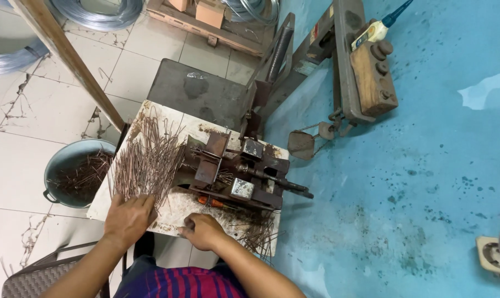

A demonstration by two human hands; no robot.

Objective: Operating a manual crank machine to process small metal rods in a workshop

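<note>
— Rods first: where do they lie against the bending jig?

— Heaped just to its left on the same small worn tabletop, a fanned pile of thin rusty lengths. A second, smaller scatter lies at the jig's near right corner.

— And the hands?

— The left hand rests flat on the near end of the big pile, fingers together and spread over the rod ends, not clamped on any one rod. The right hand sits just in front of the jig, fingers curled inward; they seem pinched on a thin piece, though I cannot tell for sure from here.

— What would make this step go well, in your view?

— I'd judge it best to let the left hand peel off a single rod instead of a bunch, and to keep the right hand's fingers clear of the jig's steel blocks and the orange-handled tool lying beside them.

— Anything else near the jig?

— A grey basin with more rusty pieces stands on the tiled floor, beyond the pile on the jig's left. Coils of bright wire lie far behind it.
</note>
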